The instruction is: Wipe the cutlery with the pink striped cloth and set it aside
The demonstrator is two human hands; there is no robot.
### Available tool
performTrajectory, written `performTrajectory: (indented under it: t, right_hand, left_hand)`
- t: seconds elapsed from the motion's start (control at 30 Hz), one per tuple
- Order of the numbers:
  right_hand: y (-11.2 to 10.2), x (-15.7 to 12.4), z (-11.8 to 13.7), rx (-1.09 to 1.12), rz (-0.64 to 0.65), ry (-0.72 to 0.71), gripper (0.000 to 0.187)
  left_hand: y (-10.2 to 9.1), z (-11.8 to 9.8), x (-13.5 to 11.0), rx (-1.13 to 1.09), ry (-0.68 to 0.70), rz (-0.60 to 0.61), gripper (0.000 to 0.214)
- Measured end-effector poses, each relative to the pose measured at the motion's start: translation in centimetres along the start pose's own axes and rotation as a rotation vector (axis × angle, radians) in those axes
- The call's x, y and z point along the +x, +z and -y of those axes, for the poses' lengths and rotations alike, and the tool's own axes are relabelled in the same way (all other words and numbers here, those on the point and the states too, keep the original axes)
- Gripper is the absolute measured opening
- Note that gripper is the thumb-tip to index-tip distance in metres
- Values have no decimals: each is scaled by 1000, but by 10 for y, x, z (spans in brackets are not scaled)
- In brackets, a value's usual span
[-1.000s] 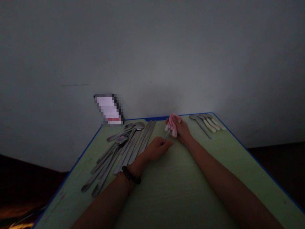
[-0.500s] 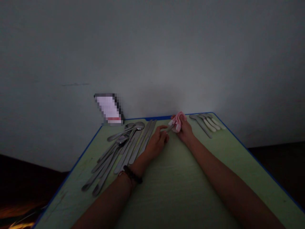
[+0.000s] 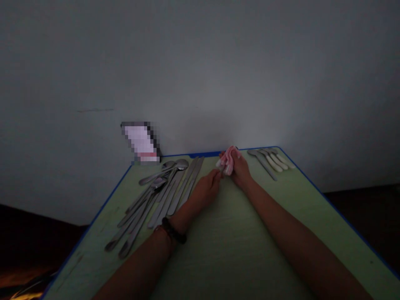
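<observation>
My right hand [image 3: 243, 170] grips a crumpled pink-and-white cloth [image 3: 230, 159] above the far part of the table. Just left of it, my left hand [image 3: 205, 187] is closed on the handle of a metal piece of cutlery [image 3: 222, 169]. The cloth is wrapped around the other end of that piece, so its kind is hidden. Beside my left hand lie several metal table knives [image 3: 179, 189], side by side. Farther left is a loose pile of metal spoons [image 3: 137, 221], their handles toward me.
Several pieces of cutlery with white handles [image 3: 275, 162] and an all-metal one [image 3: 264, 166] lie at the far right. A blurred-out, phone-like device [image 3: 140, 141] leans against the wall [image 3: 200, 75]. The green table [image 3: 225, 250] has a blue edge.
My left hand has closed more tightly around the cutlery handle and come up against the cloth. The cloth and my right hand have shifted slightly left.
</observation>
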State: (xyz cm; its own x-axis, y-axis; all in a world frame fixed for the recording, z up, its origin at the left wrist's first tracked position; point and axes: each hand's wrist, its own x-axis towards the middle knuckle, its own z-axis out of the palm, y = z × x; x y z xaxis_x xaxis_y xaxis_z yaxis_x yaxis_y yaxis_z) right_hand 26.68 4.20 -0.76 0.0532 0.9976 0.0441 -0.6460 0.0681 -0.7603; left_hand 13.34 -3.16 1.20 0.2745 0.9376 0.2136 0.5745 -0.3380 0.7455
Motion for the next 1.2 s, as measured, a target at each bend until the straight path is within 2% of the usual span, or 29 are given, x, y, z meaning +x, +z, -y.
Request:
performTrajectory:
  t: [0.1,0.17,0.57,0.67,0.77,0.9,1.1,1.2]
  right_hand:
    - [0,2,-2,-11,-97,-167,30]
    - [0,1,-1,-18,-107,-192,30]
    - [-3,2,7,10,60,154,20]
    - [-5,5,6,70,45,174,19]
    - [-6,7,5,156,15,124,21]
    - [-6,8,5,166,16,128,21]
    - [-4,2,7,41,97,222,25]
    - [-3,1,7,13,107,262,27]
  left_hand:
    - [-3,-1,-1,-55,14,66,32]
    - [-4,0,-2,-129,-6,104,34]
    - [-5,-2,-2,-317,-78,71,36]
    - [-7,-1,-1,-419,-64,99,34]
    - [-9,-1,-1,-472,-34,197,33]
    - [-8,0,-3,-362,-11,258,36]
    - [-2,7,-1,-222,21,166,32]
    - [0,8,1,-195,27,175,28]
